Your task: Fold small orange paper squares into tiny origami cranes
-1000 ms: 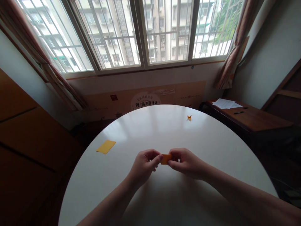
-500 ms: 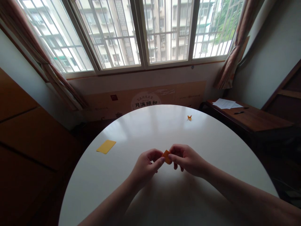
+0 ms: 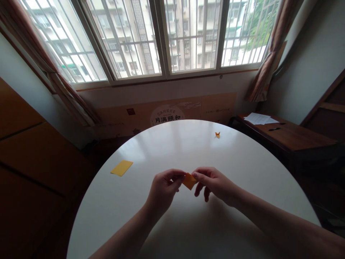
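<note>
A small orange piece of folded paper (image 3: 189, 181), roughly diamond-shaped, is held between my two hands just above the white round table (image 3: 172, 151). My left hand (image 3: 165, 187) pinches its left corner between thumb and forefinger. On the other side, my right hand (image 3: 212, 181) grips the upper right corner with the thumb on top, its lower fingers hanging loosely below. Whatever lies behind the paper is hidden. Farther back on the table stands a tiny orange folded paper figure (image 3: 217, 135) with pointed tips.
A flat yellow paper sheet (image 3: 122, 168) lies on the table to the left. Past the right table edge, a wooden desk (image 3: 302, 138) carries white papers (image 3: 260, 118) and a small dark object. A barred window and curtains are behind.
Both hands have shifted their hold on the folded paper, and more of its face shows now. My left thumb has drawn back left; the right hand's lower fingers have dropped slightly.
</note>
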`<state>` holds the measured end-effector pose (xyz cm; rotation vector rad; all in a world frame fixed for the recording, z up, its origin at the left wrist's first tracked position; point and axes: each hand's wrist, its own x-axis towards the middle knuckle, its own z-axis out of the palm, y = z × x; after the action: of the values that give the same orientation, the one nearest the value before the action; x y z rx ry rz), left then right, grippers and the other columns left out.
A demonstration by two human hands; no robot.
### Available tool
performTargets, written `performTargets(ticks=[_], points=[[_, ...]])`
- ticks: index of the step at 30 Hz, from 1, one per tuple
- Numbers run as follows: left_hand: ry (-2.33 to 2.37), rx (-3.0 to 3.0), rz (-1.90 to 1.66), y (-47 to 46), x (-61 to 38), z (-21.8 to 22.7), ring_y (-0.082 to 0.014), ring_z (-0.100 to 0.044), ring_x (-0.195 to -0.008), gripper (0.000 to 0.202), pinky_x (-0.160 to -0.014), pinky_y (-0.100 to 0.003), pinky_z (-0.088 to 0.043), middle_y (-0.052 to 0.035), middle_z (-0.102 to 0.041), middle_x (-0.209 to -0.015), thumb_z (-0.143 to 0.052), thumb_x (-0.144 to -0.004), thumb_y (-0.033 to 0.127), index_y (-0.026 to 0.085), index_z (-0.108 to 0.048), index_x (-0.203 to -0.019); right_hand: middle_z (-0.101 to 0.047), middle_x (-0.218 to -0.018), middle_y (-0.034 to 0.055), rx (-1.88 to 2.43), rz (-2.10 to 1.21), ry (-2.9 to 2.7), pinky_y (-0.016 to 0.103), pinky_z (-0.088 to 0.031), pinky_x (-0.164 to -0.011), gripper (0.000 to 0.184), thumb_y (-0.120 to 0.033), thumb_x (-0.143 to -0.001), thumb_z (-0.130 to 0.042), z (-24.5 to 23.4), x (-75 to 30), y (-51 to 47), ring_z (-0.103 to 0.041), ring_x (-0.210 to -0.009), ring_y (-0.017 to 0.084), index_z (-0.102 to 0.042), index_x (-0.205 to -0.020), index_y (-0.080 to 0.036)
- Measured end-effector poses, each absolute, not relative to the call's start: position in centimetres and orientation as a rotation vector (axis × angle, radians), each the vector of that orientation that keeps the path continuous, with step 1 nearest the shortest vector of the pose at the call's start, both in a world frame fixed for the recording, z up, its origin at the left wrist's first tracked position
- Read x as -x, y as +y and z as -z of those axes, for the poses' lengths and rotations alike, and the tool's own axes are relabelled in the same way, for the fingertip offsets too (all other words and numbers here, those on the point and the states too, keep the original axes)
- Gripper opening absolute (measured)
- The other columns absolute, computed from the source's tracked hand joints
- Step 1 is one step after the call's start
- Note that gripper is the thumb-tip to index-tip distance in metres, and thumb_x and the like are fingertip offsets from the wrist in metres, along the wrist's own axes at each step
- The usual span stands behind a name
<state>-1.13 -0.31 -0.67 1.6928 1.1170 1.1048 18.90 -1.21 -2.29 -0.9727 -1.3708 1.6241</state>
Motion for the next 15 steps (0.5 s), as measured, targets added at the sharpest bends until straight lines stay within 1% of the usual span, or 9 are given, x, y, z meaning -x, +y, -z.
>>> performTargets(ticks=[3, 6, 9, 15], points=[[1.113, -1.736, -1.129, -0.36, 1.17, 0.66, -0.015, -0.063, -0.057, 0.015, -0.053, -0.026, -0.053, -0.0054, -0.076, -0.076, -0.066, -0.08, 0.022, 0.016, -0.078, -0.087, -0.07, -0.092, 0.0073, 0.957, -1.739, -1.261, 0.018, -0.049, -0.039, 0.041, -0.054, -0.088, -0.067, 2.13, -18.85, -1.28, -0.071, -0.067, 0.017, -0.069, -0.101, -0.015], [1.105, -1.817, -1.161, -0.56, 1.2, 0.47, -0.0161, -0.065, -0.061, 0.013, -0.056, -0.026, -0.054, -0.0057, -0.076, -0.078, -0.066, -0.083, 0.023, 0.017, -0.078, -0.086, -0.07, -0.087, 0.0062, 0.922, -1.808, -1.18, 0.019, -0.051, -0.04, 0.041, -0.053, -0.084, -0.073, 2.07, -18.71, -1.41, -0.072, -0.067, 0.018, -0.068, -0.097, -0.015], [1.1, -1.903, -1.165, -0.81, 1.18, 0.17, -0.0179, -0.069, -0.068, 0.013, -0.059, -0.026, -0.055, -0.0061, -0.076, -0.08, -0.065, -0.086, 0.023, 0.018, -0.077, -0.086, -0.071, -0.085, 0.0063, 0.886, -1.842, -1.119, 0.02, -0.051, -0.041, 0.038, -0.049, -0.08, -0.079, 2.01, -18.57, -1.58, -0.072, -0.069, 0.019, -0.068, -0.094, -0.014], [1.09, -1.975, -1.215, -1.11, 1.07, 0.03, -0.0178, -0.07, -0.068, 0.013, -0.063, -0.027, -0.057, -0.0045, -0.076, -0.08, -0.064, -0.088, 0.022, 0.02, -0.076, -0.088, -0.073, -0.087, 0.0074, 0.825, -1.918, -0.984, 0.021, -0.057, -0.052, 0.031, -0.038, -0.079, -0.083, 1.73, -18.48, -1.81, -0.073, -0.076, 0.018, -0.068, -0.093, -0.014]])
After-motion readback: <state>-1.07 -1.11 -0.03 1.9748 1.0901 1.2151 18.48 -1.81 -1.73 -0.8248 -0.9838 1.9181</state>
